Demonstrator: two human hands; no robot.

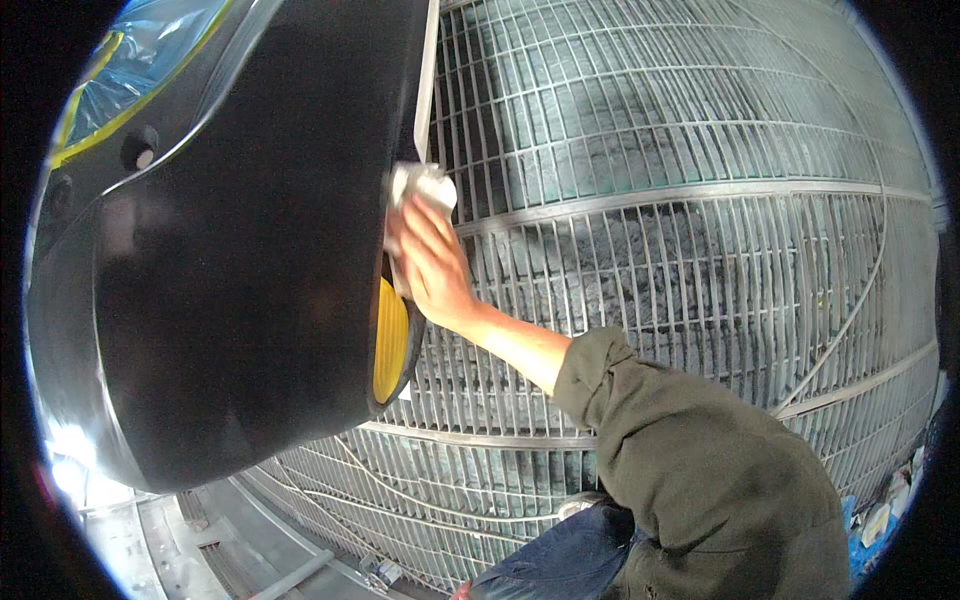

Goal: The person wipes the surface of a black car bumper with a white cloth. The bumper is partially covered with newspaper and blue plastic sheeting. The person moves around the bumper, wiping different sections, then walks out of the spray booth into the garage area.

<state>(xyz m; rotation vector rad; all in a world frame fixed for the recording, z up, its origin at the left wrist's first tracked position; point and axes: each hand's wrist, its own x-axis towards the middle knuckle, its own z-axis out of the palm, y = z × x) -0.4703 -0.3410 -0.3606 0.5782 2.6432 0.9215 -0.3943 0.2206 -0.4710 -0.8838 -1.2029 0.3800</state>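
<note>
My right hand (436,258) reaches in from the lower right in a dark green sleeve. Its fingers are closed on a crumpled white cloth (424,184), pressed against the right edge of a large dark, smooth vehicle body panel (250,230). Motion blurs the cloth and the fingertips a little. Just below the hand, a yellow ribbed piece (392,340) is set in the panel's edge. A pale strip (427,85) runs up that edge above the cloth. My left hand does not show.
Metal floor grating (640,270) spreads beneath and to the right, with a thin cable or hose (858,310) across it. Blue plastic film (150,50) with a yellow tape border covers the upper left. A bright light (72,445) glares at lower left. My blue-trousered leg (560,555) is below.
</note>
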